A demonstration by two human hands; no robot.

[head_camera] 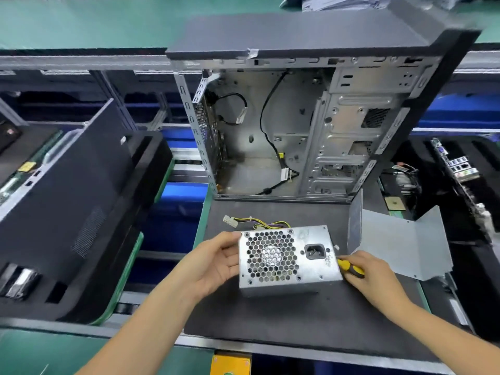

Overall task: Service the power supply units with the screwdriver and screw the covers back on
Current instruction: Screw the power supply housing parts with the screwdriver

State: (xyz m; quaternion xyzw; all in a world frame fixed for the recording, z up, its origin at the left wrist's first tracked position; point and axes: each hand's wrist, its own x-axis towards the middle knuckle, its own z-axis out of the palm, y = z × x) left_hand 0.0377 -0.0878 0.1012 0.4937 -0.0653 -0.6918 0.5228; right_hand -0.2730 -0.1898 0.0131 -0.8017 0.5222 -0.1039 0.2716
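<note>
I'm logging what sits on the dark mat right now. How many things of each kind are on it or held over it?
Power supply unit: 1
Screwdriver: 1
Open computer case: 1
Loose bent metal cover: 1
Total: 4
The left hand steadies the unit; the right hand grips the screwdriver.
</note>
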